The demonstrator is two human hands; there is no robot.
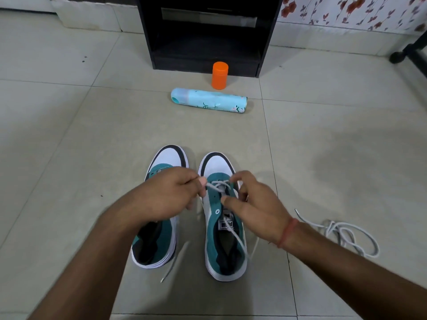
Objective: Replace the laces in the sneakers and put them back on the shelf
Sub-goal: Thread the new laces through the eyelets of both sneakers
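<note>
We see the left hand (171, 192) curled over the pair, pinching a flat white lace (213, 187) at the right sneaker (225, 227), while the right hand (251, 204) hooks bent fingers around the same lace at the eyelets. Both teal suede sneakers with white toes stand side by side on glossy tiles (69, 135), the left sneaker (159, 241) touching its mate. A loose lace (346, 234) lies coiled to the right; beyond are a pale blue can (209, 100) on its side, an orange cap (220, 75), and the black shelf (208, 31).
</note>
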